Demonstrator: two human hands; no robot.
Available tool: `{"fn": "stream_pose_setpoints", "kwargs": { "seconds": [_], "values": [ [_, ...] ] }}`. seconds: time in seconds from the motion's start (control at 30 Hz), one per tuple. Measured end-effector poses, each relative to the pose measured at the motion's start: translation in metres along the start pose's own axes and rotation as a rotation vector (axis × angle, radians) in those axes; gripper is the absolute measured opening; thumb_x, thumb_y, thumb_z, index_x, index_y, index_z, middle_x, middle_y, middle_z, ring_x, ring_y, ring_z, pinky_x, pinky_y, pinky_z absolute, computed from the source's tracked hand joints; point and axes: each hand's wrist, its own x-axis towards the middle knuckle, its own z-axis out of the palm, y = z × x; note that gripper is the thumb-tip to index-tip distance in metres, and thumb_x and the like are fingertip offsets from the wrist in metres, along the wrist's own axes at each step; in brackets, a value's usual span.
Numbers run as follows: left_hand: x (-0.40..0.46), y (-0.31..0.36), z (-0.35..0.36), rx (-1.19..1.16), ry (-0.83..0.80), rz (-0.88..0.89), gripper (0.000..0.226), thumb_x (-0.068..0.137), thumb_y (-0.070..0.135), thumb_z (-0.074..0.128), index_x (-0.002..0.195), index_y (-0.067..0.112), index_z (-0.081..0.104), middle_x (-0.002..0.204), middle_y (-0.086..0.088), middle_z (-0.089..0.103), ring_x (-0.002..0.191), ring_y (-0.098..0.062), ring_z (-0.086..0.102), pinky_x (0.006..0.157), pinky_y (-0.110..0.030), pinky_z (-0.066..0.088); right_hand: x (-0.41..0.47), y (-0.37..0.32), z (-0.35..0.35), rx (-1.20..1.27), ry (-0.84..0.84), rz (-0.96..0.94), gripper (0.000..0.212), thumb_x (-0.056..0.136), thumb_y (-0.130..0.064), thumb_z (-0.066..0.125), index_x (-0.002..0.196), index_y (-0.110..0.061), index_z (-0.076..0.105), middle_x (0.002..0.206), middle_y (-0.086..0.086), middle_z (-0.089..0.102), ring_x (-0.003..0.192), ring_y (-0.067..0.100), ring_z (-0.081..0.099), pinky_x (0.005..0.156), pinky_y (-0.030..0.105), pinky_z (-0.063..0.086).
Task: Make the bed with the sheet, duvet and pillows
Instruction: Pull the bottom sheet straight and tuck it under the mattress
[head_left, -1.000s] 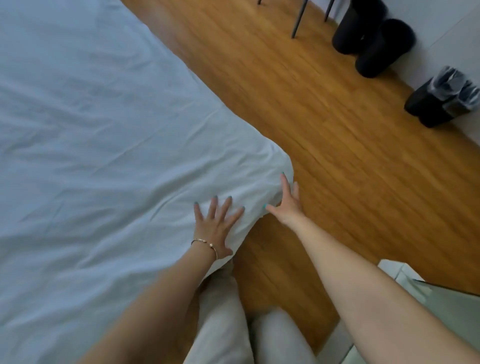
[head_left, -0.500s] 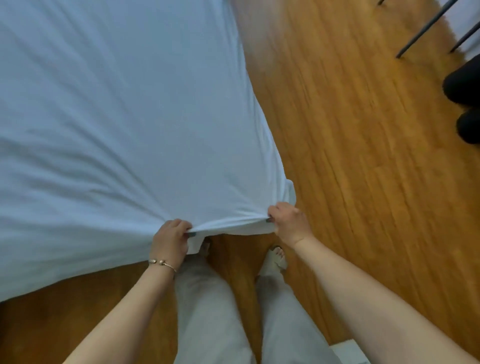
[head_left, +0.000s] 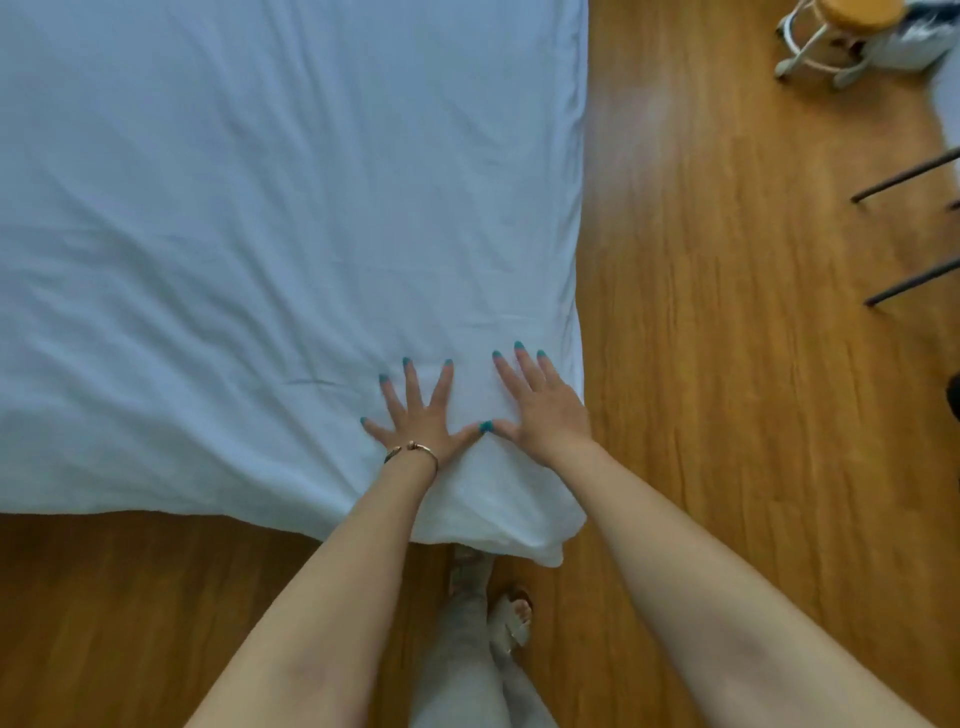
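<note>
A pale blue-white sheet (head_left: 249, 218) covers the bed and fills the upper left of the view, with light creases across it. Its near right corner hangs bunched over the mattress corner (head_left: 524, 530). My left hand (head_left: 423, 415), with a bracelet on the wrist, lies flat on the sheet with fingers spread. Beside it my right hand (head_left: 543, 405) presses flat on the sheet close to the bed's right edge. The two thumbs touch tip to tip. No duvet or pillows are in view.
Wooden floor (head_left: 727, 364) runs along the bed's right side and near edge. A stool with a round wooden seat (head_left: 831, 31) stands at the top right, and dark chair legs (head_left: 909, 228) reach in from the right. My legs and feet (head_left: 498, 613) stand by the corner.
Half a second ago both hands gripped the sheet's edge at the corner. They have let go and moved up onto the bed, lying flat with fingers spread.
</note>
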Motion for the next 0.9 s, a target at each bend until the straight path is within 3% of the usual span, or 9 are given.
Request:
{"fn": "stream_pose_setpoints", "kwargs": {
  "seconds": [0.13,0.23,0.3,0.33,0.43,0.53,0.67,0.8,0.9],
  "values": [
    [-0.018,-0.012,0.051,0.171,-0.204,-0.026,0.132,0.058,0.089,0.051,0.133,0.038,-0.045,0.139,-0.002,-0.055,0.132,-0.039,-0.043,0.104,-0.073,-0.004,-0.011,0.022,0.035,-0.09,-0.228,-0.035,0.103,0.084,-0.059,0.06,0.149,-0.043,-0.017,0.159,-0.007,-0.026,0.148,0.022,-0.016,0.118,0.047,0.018],
    [-0.042,-0.006,0.056,0.055,-0.177,-0.048,0.127,0.053,0.094,0.039,0.139,0.04,-0.036,0.142,0.0,-0.051,0.133,-0.037,-0.041,0.106,-0.072,0.0,-0.018,0.041,0.019,-0.136,-0.127,-0.114,0.07,0.087,-0.063,0.053,0.148,-0.043,0.026,0.16,-0.006,0.018,0.145,0.02,0.025,0.103,0.037,0.041],
    [-0.026,0.004,0.033,-0.05,-0.018,-0.05,0.115,0.05,0.096,0.023,0.139,0.047,-0.031,0.146,0.005,-0.045,0.137,-0.032,-0.036,0.106,-0.072,0.002,0.002,0.046,-0.009,-0.041,0.027,-0.093,0.045,0.092,-0.065,0.042,0.119,-0.037,0.064,0.131,-0.009,0.058,0.115,0.016,0.057,0.075,0.03,0.05],
    [-0.009,0.012,0.018,-0.092,0.074,-0.056,0.112,0.052,0.095,0.023,0.139,0.049,-0.029,0.15,0.006,-0.04,0.139,-0.03,-0.033,0.106,-0.072,0.001,0.018,0.046,-0.023,0.014,0.097,-0.082,0.043,0.094,-0.062,0.041,0.112,-0.033,0.068,0.121,-0.008,0.063,0.109,0.017,0.06,0.07,0.029,0.049],
    [0.051,0.052,-0.024,-0.167,0.177,-0.107,0.107,0.066,0.086,0.045,0.144,0.049,-0.018,0.156,0.006,-0.03,0.143,-0.029,-0.026,0.106,-0.071,0.003,0.074,0.054,-0.041,0.065,0.142,-0.198,0.054,0.1,-0.045,0.042,0.15,-0.031,0.031,0.157,-0.003,0.028,0.144,0.019,0.025,0.098,0.035,0.044],
    [0.088,0.096,-0.023,-0.136,0.085,-0.23,0.101,0.072,0.083,0.045,0.146,0.048,-0.014,0.156,0.003,-0.03,0.143,-0.03,-0.025,0.106,-0.07,0.005,0.109,0.079,-0.054,-0.095,-0.15,-0.372,0.057,0.103,-0.042,0.032,0.154,-0.038,0.006,0.162,-0.013,-0.007,0.15,0.015,-0.005,0.108,0.041,0.036],
    [0.077,0.148,0.009,-0.077,0.018,-0.317,0.091,0.082,0.075,0.04,0.145,0.046,-0.02,0.153,-0.002,-0.035,0.143,-0.032,-0.025,0.113,-0.063,0.002,0.104,0.138,-0.093,-0.156,-0.453,-0.406,0.049,0.104,-0.03,0.034,0.152,-0.036,0.025,0.162,-0.01,0.013,0.148,0.016,0.015,0.103,0.041,0.043],
    [0.052,0.222,0.019,-0.114,-0.232,-0.398,0.082,0.086,0.063,0.048,0.145,0.049,-0.007,0.154,-0.007,-0.033,0.144,-0.036,-0.022,0.114,-0.057,0.004,0.069,0.236,-0.142,0.003,-0.532,-0.174,0.051,0.101,-0.038,0.041,0.151,-0.032,0.03,0.155,-0.002,0.034,0.137,0.021,0.038,0.103,0.037,0.042],
    [0.061,0.286,-0.001,-0.433,-0.404,-0.336,0.06,0.09,0.047,0.049,0.145,0.023,0.04,0.158,-0.012,0.021,0.142,-0.032,0.025,0.115,-0.045,0.025,0.057,0.312,-0.17,0.051,-0.549,0.033,0.057,0.1,-0.042,0.043,0.153,-0.026,0.026,0.157,0.002,0.03,0.141,0.022,0.034,0.108,0.037,0.036]
  ]
}}
